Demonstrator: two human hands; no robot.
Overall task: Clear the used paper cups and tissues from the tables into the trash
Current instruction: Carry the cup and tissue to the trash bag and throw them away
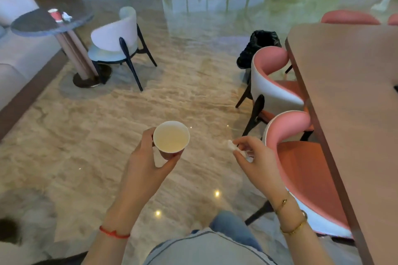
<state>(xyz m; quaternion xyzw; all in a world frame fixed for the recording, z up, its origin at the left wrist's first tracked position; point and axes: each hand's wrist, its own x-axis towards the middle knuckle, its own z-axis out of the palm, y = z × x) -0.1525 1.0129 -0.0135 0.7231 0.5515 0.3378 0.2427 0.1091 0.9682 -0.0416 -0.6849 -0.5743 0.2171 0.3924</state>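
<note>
The left hand (148,157) grips a paper cup (171,139) upright, and the right hand (256,157) pinches a crumpled tissue (233,147) between its fingertips; both are held over the floor. The black-lined trash bin (259,46) stands well ahead, so this load is not yet dumped. A red cup (56,15) and tissue (66,16) remain on the round table (32,22).

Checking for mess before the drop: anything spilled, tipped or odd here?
No spill shows. Left hand holds the paper cup upright; right hand pinches a tissue. A red cup and crumpled tissue sit uncleared on the round table.
</note>
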